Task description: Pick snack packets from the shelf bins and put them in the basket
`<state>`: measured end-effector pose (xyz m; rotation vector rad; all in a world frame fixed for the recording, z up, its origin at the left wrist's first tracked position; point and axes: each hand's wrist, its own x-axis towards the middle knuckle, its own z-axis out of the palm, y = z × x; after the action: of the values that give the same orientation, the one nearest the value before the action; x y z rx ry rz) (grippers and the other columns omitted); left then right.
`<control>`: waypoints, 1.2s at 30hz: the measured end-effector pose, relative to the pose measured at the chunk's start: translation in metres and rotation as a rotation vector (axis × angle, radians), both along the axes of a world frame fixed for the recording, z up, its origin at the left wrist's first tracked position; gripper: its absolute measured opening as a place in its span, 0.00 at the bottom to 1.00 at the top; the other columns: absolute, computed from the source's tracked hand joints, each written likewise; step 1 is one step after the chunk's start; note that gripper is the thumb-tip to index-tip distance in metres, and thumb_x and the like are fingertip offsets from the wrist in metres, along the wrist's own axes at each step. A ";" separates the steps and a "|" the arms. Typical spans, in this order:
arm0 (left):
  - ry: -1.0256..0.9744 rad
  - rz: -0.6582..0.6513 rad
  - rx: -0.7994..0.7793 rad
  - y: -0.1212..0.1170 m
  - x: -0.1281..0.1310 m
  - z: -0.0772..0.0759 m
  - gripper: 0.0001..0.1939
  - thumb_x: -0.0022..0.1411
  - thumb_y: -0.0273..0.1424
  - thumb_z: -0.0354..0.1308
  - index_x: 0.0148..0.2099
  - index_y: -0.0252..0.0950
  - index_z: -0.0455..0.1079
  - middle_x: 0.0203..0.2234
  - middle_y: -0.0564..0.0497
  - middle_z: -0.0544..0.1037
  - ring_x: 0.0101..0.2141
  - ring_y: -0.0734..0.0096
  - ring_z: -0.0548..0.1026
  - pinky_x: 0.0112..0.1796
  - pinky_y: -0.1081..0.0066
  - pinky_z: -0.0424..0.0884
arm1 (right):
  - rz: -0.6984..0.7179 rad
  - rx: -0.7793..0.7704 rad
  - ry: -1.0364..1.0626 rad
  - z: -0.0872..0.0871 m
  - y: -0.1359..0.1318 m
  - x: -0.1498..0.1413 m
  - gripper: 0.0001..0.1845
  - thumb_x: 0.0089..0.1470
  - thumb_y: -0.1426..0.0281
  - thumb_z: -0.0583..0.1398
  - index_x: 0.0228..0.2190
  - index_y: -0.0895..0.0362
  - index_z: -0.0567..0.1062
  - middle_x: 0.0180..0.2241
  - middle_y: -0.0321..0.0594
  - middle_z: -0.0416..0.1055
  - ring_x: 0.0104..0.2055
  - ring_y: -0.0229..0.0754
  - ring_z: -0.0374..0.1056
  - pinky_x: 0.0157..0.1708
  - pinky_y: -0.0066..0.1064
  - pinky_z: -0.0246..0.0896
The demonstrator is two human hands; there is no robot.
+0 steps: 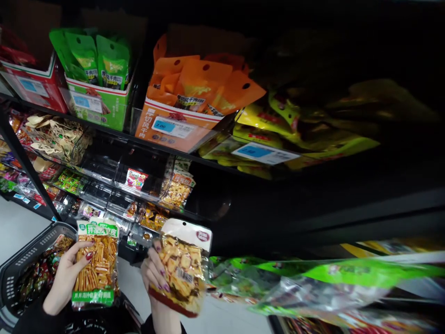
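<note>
My left hand is closed on a clear snack packet with green-and-white bands and orange-brown strips inside; thumb and finger pinch its left side. In my right hand is another snack packet, with a white top, a hang hole and pale chunky pieces showing through. Its fingers wrap round the packet's left edge. Both packets are held upright, side by side and apart, the right one slightly tilted. Below and left, a dark grey shopping basket holds several snack packets, partly hidden by my left arm.
Display boxes stand on the upper shelf: a red box, a green box and an orange box, with yellow packets beside them. Clear bins with snacks fill lower shelves. Blurred green-topped packets hang at right.
</note>
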<state>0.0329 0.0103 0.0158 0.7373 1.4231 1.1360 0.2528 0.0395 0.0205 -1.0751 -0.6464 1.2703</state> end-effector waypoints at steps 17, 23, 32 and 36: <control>-0.147 0.152 0.127 0.000 0.024 0.023 0.47 0.54 0.33 0.60 0.63 0.51 0.29 0.61 0.51 0.49 0.57 0.64 0.52 0.53 0.70 0.53 | -0.123 -0.037 -0.794 -0.003 -0.023 -0.045 0.15 0.57 0.62 0.48 0.30 0.59 0.67 0.26 0.40 0.68 0.28 0.37 0.65 0.28 0.24 0.59; -0.207 0.206 0.116 -0.001 0.023 0.009 0.45 0.51 0.31 0.62 0.63 0.50 0.38 0.62 0.53 0.45 0.59 0.66 0.44 0.54 0.71 0.53 | -0.075 -0.060 -0.657 -0.009 -0.023 -0.052 0.15 0.56 0.61 0.48 0.29 0.58 0.66 0.25 0.38 0.66 0.28 0.37 0.63 0.29 0.24 0.58; -0.693 0.141 -0.325 -0.009 0.017 0.003 0.40 0.47 0.23 0.62 0.60 0.41 0.50 0.41 0.48 0.75 0.43 0.57 0.71 0.44 0.62 0.67 | 0.410 0.019 -0.732 -0.001 -0.019 -0.044 0.16 0.58 0.64 0.46 0.30 0.57 0.69 0.25 0.36 0.68 0.27 0.37 0.63 0.28 0.26 0.56; -0.633 0.099 -0.306 -0.011 0.023 0.007 0.37 0.45 0.25 0.64 0.57 0.42 0.55 0.41 0.47 0.75 0.41 0.57 0.73 0.42 0.63 0.69 | 0.202 0.124 -0.951 0.011 -0.021 -0.034 0.10 0.52 0.65 0.53 0.35 0.57 0.68 0.33 0.41 0.67 0.32 0.41 0.63 0.32 0.30 0.57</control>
<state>0.0559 -0.0011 0.0232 0.0693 1.0572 1.0664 0.2187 0.0181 0.0314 -1.5237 -1.5535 0.8069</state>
